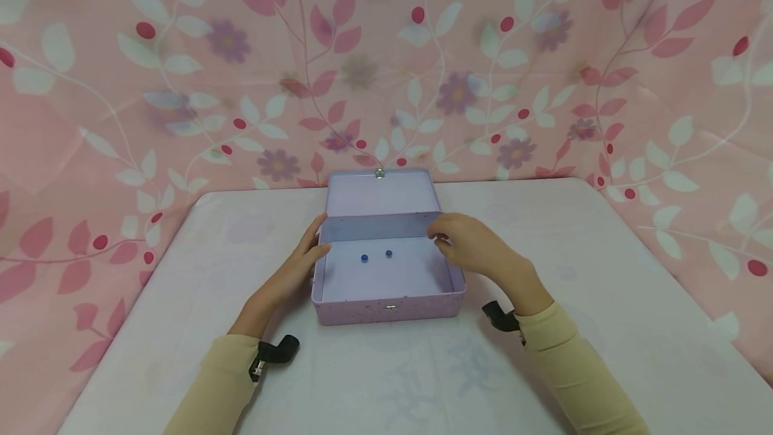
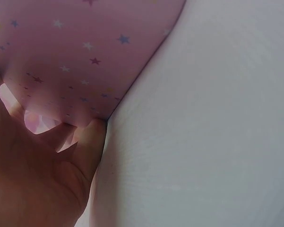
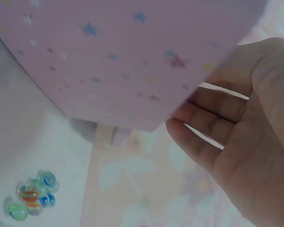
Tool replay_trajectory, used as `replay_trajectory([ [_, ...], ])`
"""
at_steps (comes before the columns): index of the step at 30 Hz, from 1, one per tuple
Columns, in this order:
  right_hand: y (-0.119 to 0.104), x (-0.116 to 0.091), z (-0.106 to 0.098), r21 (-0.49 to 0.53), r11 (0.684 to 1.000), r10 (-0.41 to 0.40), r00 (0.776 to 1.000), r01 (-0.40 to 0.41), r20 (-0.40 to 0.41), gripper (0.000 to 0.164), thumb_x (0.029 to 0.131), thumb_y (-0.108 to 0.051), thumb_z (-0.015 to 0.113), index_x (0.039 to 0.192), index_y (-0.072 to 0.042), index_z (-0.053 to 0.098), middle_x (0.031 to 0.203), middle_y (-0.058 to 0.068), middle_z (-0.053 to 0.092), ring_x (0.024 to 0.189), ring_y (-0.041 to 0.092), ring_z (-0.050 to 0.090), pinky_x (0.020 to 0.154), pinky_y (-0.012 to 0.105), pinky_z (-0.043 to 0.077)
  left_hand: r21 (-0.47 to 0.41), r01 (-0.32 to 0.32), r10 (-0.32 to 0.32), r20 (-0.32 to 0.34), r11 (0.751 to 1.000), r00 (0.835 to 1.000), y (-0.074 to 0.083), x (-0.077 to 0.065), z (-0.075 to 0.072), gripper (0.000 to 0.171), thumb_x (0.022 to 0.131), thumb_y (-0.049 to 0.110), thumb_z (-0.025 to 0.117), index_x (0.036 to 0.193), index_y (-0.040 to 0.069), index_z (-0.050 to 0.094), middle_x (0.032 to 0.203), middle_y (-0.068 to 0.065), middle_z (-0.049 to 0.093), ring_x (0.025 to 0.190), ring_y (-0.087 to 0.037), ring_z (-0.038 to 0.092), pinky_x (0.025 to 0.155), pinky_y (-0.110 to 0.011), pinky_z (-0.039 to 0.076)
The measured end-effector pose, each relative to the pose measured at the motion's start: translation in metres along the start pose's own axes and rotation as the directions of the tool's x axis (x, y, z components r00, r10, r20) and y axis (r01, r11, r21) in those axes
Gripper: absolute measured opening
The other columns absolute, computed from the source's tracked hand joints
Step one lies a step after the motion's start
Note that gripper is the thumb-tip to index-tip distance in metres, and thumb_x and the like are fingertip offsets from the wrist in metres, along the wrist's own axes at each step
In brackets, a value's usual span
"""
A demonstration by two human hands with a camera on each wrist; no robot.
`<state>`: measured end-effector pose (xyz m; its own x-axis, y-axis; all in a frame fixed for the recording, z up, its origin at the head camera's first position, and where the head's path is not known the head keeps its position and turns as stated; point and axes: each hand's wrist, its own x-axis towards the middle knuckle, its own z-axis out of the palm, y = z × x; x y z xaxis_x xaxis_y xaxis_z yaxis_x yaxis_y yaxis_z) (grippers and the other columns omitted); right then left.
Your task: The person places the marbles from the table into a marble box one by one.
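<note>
A lilac tin box (image 1: pixel 391 313) stands on the table, its lid (image 1: pixel 382 193) swung back. Two small blue balls (image 1: pixel 364 258) lie apart on its floor. My left hand (image 1: pixel 294 268) grips the left wall, thumb over the rim and fingers outside; the left wrist view shows this hand (image 2: pixel 42 170) against the star-printed side. Over the back right corner is my right hand (image 1: pixel 471 242), fingers bent, fingertips above the inside. The right wrist view shows its fingers (image 3: pixel 203 120) at the box's edge, some tips hidden. Whether they hold anything cannot be seen.
Several glass marbles (image 3: pixel 33 194) lie clustered on the white tablecloth in the right wrist view; the head view does not show them. A pink floral curtain (image 1: pixel 386 86) hangs behind the table (image 1: pixel 386 374). Each wrist wears a black camera (image 1: pixel 280 349).
</note>
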<state>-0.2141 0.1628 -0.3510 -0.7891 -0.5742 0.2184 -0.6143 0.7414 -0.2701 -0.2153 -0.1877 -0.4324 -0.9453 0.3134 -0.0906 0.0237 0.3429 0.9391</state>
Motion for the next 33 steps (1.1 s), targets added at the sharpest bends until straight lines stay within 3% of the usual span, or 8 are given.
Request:
replay_trajectory([
  [7, 0.011, -0.003, -0.013, 0.007, 0.999, 0.044, 0.999, -0.043, -0.027, 0.014, 0.09, -0.004, 0.067, 0.102, -0.009, 0.072, 0.094, 0.001, 0.067, 0.089, 0.017, 0.063, 0.082, 0.037, 0.056, 0.008, -0.003, 0.003, -0.003, 1.0, 1.0, 0.002, -0.002, 0.001, 0.066, 0.101, 0.056, 0.04, 0.154, 0.054, 0.0, 0.169, 0.002, -0.003, 0.156, -0.033, -0.001, 0.113, -0.075, 0.015],
  [15, 0.031, -0.009, -0.021, 0.011, 0.989, 0.146, 0.989, -0.146, 0.014, 0.016, 0.091, -0.006, 0.065, 0.107, -0.004, 0.071, 0.097, 0.006, 0.068, 0.092, 0.023, 0.063, 0.084, 0.043, 0.055, 0.001, -0.009, 0.009, -0.007, 1.0, 1.0, 0.003, -0.003, 0.001, 0.063, 0.105, 0.044, 0.039, 0.153, 0.055, 0.001, 0.169, 0.006, -0.004, 0.157, -0.032, -0.002, 0.114, -0.074, 0.014],
  [23, 0.059, -0.014, -0.017, 0.016, 0.978, 0.208, 0.977, -0.209, 0.055, 0.017, 0.088, -0.003, 0.062, 0.104, -0.002, 0.07, 0.088, 0.008, 0.066, 0.083, 0.022, 0.059, 0.079, 0.043, 0.051, -0.001, -0.006, 0.006, -0.002, 1.0, 1.0, 0.001, -0.003, 0.001, 0.063, 0.105, 0.045, 0.039, 0.154, 0.053, 0.001, 0.168, 0.007, -0.006, 0.157, -0.032, -0.003, 0.113, -0.075, 0.012],
  [33, 0.081, -0.017, -0.003, 0.012, 0.954, 0.296, 0.946, -0.3, 0.135, 0.021, 0.09, -0.006, 0.06, 0.109, 0.0, 0.07, 0.091, 0.011, 0.066, 0.082, 0.023, 0.058, 0.078, 0.043, 0.052, 0.009, 0.001, -0.001, -0.004, 1.0, 1.0, -0.001, -0.001, 0.001, 0.063, 0.102, 0.054, 0.041, 0.152, 0.058, 0.002, 0.168, 0.009, -0.005, 0.157, -0.031, -0.003, 0.114, -0.074, 0.012],
])
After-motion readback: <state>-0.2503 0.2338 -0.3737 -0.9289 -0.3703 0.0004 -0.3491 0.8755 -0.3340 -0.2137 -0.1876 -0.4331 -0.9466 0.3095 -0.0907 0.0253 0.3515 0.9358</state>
